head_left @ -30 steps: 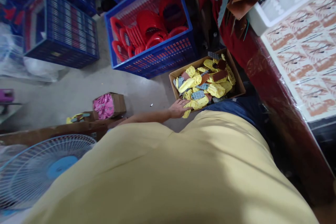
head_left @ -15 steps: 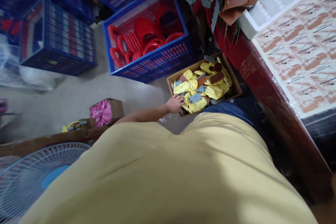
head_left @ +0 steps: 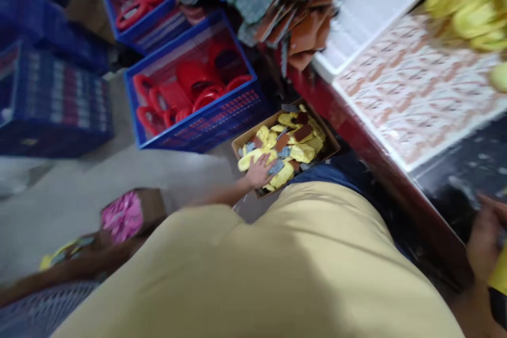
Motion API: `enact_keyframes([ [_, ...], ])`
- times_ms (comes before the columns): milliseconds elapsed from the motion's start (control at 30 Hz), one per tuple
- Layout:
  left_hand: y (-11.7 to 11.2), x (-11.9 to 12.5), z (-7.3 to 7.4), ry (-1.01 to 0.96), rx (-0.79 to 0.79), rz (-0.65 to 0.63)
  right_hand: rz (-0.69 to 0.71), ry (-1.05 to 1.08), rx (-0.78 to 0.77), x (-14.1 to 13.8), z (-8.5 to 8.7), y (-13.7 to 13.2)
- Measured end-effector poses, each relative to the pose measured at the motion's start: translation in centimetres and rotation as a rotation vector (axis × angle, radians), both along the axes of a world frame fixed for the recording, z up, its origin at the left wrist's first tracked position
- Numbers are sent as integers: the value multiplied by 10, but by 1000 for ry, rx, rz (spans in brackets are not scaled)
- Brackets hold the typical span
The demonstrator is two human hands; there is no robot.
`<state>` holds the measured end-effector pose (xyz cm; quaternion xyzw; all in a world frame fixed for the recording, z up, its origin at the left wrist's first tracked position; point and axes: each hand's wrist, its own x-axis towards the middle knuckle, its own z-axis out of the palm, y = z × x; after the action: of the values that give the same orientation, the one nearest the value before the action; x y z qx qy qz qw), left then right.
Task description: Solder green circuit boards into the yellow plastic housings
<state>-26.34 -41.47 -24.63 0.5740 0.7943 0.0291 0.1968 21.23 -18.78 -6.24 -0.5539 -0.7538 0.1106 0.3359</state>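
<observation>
My left hand [head_left: 259, 171] reaches down to a cardboard box [head_left: 331, 143] on the floor. It lies on the yellow, grey and brown flat pieces [head_left: 303, 152] that fill the box, with its fingers stretched out as far as the blur lets me see. My right hand [head_left: 484, 240] is at the right edge over the dark bench top. Its fingers are curled round something dark and thin that I cannot name. A yellow piece [head_left: 499, 274] shows just below it. My yellow shirt fills the lower part of the view.
Blue crates [head_left: 206, 127] with red plastic parts [head_left: 190, 82] stand behind the box. A bench with a patterned sheet [head_left: 415, 95] runs along the right, with a yellow heap [head_left: 471, 0] and brown boards [head_left: 304, 16]. At the left are a pink-filled box [head_left: 122, 216] and a fan grille [head_left: 24, 311].
The view has swung right and up, so the bench top and my right hand have come into sight. My left hand has slid further into the box, from its near edge onto the pieces.
</observation>
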Motion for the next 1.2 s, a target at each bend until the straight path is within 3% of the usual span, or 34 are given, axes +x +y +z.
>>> enact_keyframes([
  [67, 0, -8, 10, 22, 141, -77, 21, -51, 72, -7, -11, 0],
  [167, 33, -15, 32, -16, 402, -267, -19, -50, 217, -11, -9, 1],
  [267, 93, -1, 71, -105, 625, -491, 9, -18, 421, -9, -1, 1],
  [367, 175, 29, 123, -148, 778, -661, 25, 7, 541, -5, 1, 1],
  [533, 356, 117, 205, -84, 847, -920, 19, -17, 649, 1, -2, 2],
  [633, 454, 194, 242, 77, 708, -1064, 1, 29, 660, 1, -3, 2],
  [733, 521, 272, 270, 248, 482, -1059, -40, 81, 650, -2, -4, 3],
  [867, 578, 351, 287, 292, 300, -1027, -66, 47, 595, -5, -6, 4],
  [967, 607, 379, 284, 254, 248, -948, -89, 17, 556, -7, -7, 4],
  [1067, 622, 374, 271, 249, 213, -849, -101, -3, 548, -7, -5, 3],
  [1200, 615, 330, 256, 259, 290, -872, -81, 7, 534, -7, -2, 2],
])
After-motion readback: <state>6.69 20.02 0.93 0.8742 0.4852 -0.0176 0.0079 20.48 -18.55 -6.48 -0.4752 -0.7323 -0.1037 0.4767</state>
